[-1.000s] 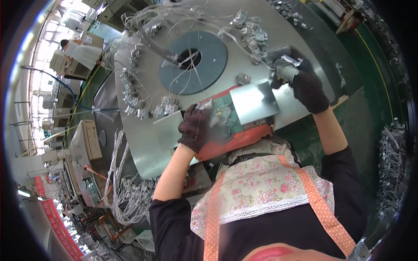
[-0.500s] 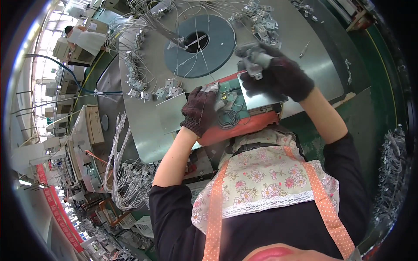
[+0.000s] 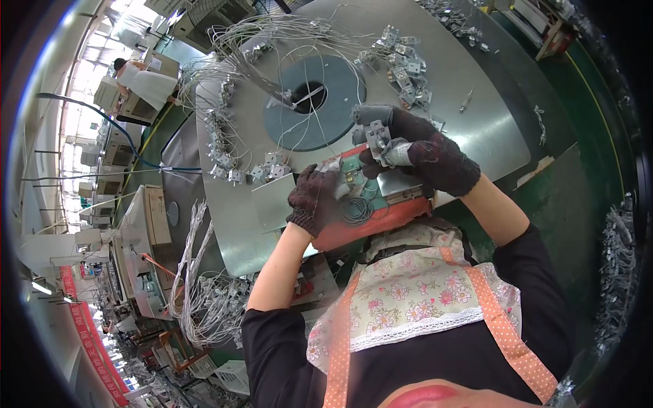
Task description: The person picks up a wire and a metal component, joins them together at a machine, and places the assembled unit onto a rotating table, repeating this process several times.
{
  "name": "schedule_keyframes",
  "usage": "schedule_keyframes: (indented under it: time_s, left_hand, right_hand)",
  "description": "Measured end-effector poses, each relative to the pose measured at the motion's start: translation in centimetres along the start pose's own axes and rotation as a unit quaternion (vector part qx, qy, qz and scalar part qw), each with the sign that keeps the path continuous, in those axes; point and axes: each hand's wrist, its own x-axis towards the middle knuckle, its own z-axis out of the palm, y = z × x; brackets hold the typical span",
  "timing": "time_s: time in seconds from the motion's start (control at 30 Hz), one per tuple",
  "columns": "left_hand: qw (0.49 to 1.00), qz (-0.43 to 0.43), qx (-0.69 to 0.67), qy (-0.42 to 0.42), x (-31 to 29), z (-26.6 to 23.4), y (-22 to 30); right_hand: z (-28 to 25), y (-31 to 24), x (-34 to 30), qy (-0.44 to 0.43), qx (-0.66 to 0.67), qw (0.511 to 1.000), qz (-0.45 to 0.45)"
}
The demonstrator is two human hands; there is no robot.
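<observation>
metal bracket (image 3: 376,136) sits pinched in the right hand (image 3: 435,155), seemingly to keep it steady; the left hand (image 3: 315,195) curls over the green board (image 3: 351,164), its grip hidden; spare brackets (image 3: 408,73) lie beyond both hands, perhaps for easy reach.

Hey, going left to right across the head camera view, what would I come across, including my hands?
Red banner, pale wire bundle, gloved left hand, gloved right hand holding a metal bracket, heap of silvery parts.
</observation>
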Motion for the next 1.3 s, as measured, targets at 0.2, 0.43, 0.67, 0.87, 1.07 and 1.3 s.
schedule_keyframes:
  time_s: [0.2, 0.43, 0.67, 0.87, 1.07, 1.3]
  left_hand:
    - [1.000, 0.000, -0.014, 0.024, -0.2, -0.2, 0.2]
    - [1.000, -0.002, -0.018, -0.003, 0.3, 0.3, -0.3]
    - [1.000, 0.004, -0.019, 0.012, 0.3, -0.6, -0.4]
    - [0.990, -0.008, 0.038, 0.136, -0.6, 3.1, -0.1]
    - [0.996, -0.027, -0.030, 0.081, -0.3, 0.8, 0.7]
    - [0.997, -0.062, -0.022, 0.029, 0.0, 1.0, 0.3]
  right_hand:
    - [0.1, 0.1, -0.3, 0.035, -0.031, 0.999, 0.011]
    - [-1.6, 1.0, -0.1, 0.031, -0.028, 0.999, 0.000]
    - [-0.8, 0.7, 0.4, -0.002, 0.000, 1.000, -0.023]
    - [0.2, 1.1, -0.8, 0.146, -0.288, 0.946, -0.012]
    - [-1.7, 1.6, -3.2, 0.198, -0.191, 0.961, -0.025]
    - [-4.4, 6.8, 0.2, 0.044, -0.579, 0.809, -0.089]
